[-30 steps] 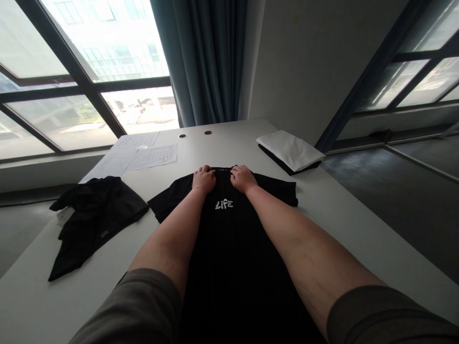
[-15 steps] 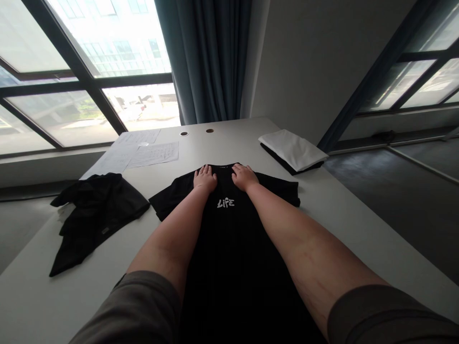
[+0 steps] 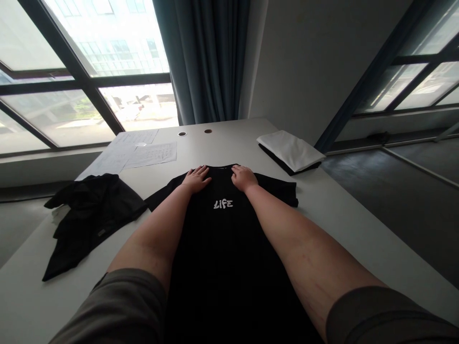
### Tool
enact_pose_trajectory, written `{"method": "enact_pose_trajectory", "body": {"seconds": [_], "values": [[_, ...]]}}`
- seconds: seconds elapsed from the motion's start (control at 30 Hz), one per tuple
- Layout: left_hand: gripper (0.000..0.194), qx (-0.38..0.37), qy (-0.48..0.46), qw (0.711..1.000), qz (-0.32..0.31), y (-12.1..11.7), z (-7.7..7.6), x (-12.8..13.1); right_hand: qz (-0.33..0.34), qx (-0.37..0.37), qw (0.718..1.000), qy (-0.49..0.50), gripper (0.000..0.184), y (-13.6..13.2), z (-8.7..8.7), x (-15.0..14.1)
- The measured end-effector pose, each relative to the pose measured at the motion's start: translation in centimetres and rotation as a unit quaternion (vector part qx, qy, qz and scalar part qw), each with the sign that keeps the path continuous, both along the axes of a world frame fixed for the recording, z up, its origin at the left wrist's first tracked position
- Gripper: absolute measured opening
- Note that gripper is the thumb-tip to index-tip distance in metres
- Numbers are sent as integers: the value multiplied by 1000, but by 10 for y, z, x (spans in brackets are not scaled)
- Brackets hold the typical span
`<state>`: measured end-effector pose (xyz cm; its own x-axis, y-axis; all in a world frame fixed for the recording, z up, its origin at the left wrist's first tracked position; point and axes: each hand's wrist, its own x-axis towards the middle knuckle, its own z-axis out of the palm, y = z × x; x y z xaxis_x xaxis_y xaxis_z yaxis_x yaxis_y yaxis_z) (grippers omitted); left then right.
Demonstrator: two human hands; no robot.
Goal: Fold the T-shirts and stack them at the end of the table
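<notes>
A black T-shirt [image 3: 222, 248] lies spread on the white table, its collar away from me and a white print on the chest. My left hand [image 3: 196, 179] rests flat on the shirt at the left shoulder, open, with fingers apart and thumb toward the collar. Across the collar, my right hand [image 3: 244, 177] is closed on the shirt's right shoulder, its fingers bent and drawn together at the neckline. The left sleeve is partly hidden by my left forearm.
A crumpled black garment [image 3: 95, 215] lies on the table [image 3: 344, 239] at left. Folded white cloth [image 3: 292, 149] sits over something black at back right. Paper sheets [image 3: 150, 155] lie at back left, near two cable holes. A blue curtain [image 3: 208, 62] hangs behind.
My left hand has slid left along the shirt's shoulder, away from the collar, its thumb spreading out. My right hand has stayed at its place on the shirt.
</notes>
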<state>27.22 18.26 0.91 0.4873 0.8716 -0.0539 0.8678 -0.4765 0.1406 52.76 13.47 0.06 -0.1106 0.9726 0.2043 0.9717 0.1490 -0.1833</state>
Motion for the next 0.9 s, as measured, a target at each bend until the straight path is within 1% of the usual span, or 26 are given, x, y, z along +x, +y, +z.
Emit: {"method": "enact_pose_trajectory", "body": {"seconds": [0.03,0.1,0.27,0.37,0.47,0.57,0.63,0.7,0.8,0.9], "values": [[69,-1,0,1000,-8,0,0,-4,-2,-1,1000,0,55,1,0,0],[68,7,-2,1000,-5,-1,1,-8,-4,-5,1000,1,55,3,-1,0],[64,49,2,998,45,-12,4,-4,-2,-7,1000,-1,56,6,-2,0],[64,85,7,991,103,-29,8,1,-1,-1,1000,0,55,7,-2,0],[66,115,2,983,142,-55,11,-3,1,7,1000,3,54,8,-4,0],[66,109,-5,977,180,-86,10,-26,5,18,1000,9,53,9,-7,1],[65,91,-9,976,198,-103,7,-51,8,26,1000,13,52,9,-8,1],[62,68,-12,978,195,-113,3,-76,11,35,999,16,51,9,-9,1],[61,50,-11,979,197,-118,-3,-104,16,51,998,19,49,8,-9,2],[62,40,24,976,210,-112,-5,-115,22,69,997,20,45,6,-9,2]]}}
